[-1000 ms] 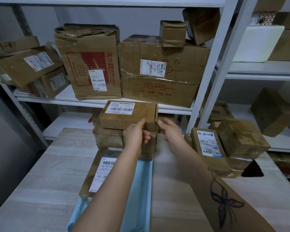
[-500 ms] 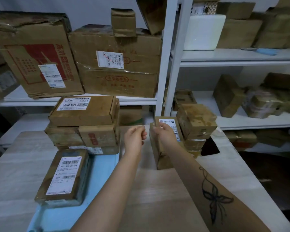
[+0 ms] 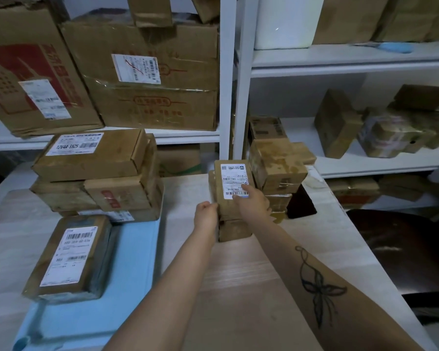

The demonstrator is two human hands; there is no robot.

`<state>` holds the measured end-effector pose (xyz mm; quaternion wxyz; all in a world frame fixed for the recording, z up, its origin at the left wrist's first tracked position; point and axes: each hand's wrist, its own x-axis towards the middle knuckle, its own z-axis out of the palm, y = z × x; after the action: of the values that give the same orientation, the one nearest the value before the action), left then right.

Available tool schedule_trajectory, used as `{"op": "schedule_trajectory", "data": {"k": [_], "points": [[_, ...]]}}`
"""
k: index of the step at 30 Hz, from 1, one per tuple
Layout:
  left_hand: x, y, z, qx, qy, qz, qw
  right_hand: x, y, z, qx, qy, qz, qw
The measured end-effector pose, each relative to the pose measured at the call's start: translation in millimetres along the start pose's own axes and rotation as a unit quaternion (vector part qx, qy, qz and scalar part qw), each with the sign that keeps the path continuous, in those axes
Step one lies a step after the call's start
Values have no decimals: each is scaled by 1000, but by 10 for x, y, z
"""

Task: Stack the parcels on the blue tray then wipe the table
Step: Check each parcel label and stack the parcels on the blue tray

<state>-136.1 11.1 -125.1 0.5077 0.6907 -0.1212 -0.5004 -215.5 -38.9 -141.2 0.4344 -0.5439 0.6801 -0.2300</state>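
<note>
Cardboard parcel with a white label stands at the table's middle, atop a lower box. Left hand presses its left side, fingers curled; right hand lies over the label, fingers closed on the parcel's top. Blue tray sits left, bearing a stack at its far end and a flat parcel nearer. More boxes stand just right.

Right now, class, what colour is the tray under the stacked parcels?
Light blue tray, clearest in the head view.
</note>
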Motion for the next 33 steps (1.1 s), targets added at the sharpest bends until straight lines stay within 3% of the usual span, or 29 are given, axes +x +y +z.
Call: {"op": "schedule_trajectory", "data": {"k": [6, 11, 21, 33], "points": [[60, -100, 79, 22, -46, -38, 998, 56, 51, -2, 57, 1, 1, 998], [115, -161, 77, 19, -30, -17, 999, 14, 61, -39, 37, 2, 13, 999], [130, -84, -235, -198, -40, -75, 977, -24, -67, -45, 121, -20, 32, 992], [162, -8, -664, -257, -92, -48, 961, -150, -246, 114, 243, -92, 54, 964]]}}
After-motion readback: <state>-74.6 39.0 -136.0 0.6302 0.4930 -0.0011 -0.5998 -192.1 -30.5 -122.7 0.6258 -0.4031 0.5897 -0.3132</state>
